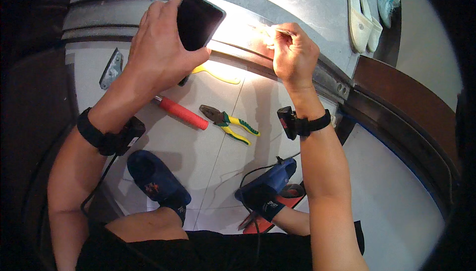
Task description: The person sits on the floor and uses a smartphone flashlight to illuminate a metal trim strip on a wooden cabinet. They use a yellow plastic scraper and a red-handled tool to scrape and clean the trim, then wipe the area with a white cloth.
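Note:
My left hand [160, 48] grips a dark smartphone [199, 22] tilted over a metal floor track [100, 14]. Bright light falls from the phone's side onto the track, washing out its surface there. At the lit patch, my right hand [295, 55] pinches a small thin object [285, 32] between thumb and fingers. Its kind is hard to make out, and the glare hides whether its tip touches the metal. Below my left hand lies a tool with a yellow handle [219, 75], its head partly covered by the hand.
On the tiles lie combination pliers [227, 122], a red-handled tool [182, 113] and a grey metal piece [112, 69]. My feet wear blue slippers [156, 176]; a red object [264, 224] lies beside the right one. Cream slippers [360, 29] and sneakers [386, 3] stand beyond the track.

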{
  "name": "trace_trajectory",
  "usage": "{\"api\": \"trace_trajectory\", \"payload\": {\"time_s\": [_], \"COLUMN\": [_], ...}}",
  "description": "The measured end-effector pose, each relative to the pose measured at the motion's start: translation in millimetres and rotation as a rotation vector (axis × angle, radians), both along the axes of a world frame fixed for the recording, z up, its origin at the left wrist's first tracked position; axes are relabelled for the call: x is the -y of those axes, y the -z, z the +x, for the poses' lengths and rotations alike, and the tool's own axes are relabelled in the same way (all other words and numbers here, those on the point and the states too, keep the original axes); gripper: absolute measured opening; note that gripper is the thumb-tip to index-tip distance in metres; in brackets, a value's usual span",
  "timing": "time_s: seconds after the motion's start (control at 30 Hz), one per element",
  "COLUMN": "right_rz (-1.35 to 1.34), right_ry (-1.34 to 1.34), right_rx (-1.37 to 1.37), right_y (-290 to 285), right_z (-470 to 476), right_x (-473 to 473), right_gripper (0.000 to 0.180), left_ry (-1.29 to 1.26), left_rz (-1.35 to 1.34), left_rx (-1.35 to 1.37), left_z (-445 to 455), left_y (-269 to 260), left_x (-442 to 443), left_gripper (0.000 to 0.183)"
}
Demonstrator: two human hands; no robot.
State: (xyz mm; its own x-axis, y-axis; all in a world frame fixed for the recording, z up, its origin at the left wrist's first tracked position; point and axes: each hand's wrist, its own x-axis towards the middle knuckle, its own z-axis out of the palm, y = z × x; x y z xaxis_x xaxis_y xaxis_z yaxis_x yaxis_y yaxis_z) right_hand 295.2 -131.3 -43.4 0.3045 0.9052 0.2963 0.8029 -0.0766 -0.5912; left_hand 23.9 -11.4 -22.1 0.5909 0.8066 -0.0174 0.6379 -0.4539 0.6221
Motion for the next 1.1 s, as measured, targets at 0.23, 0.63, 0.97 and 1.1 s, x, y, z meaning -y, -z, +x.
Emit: {"api": "trace_trajectory", "payload": {"time_s": [0.23, 0.63, 0.97, 1.1], "right_rz": [-0.062, -0.004, 0.016, 0.002], "right_ry": [0.016, -0.013, 0.02, 0.014], "right_rx": [0.013, 0.102, 0.035, 0.108], "right_y": [-11.9, -3.0, -3.7, -1.1], "right_z": [-1.5, 0.4, -3.1, -9.1], "right_x": [3.4, 8.3, 6.2, 1.1], "right_gripper": [0.009, 0.011, 0.01, 0.01], "left_ry": [-0.029, -0.024, -0.014, -0.027], "left_rz": [-0.032, -0.016, 0.017, -0.017], "left_rx": [-0.018, 0.003, 0.005, 0.004], "left_z": [-2.1, 0.8, 1.0, -0.2], "left_y": [-1.6, 2.0, 2.6, 4.0], "left_x": [1.8, 1.3, 0.1, 2.4], "left_gripper": [0.094, 0.09, 0.09, 0.091]}}
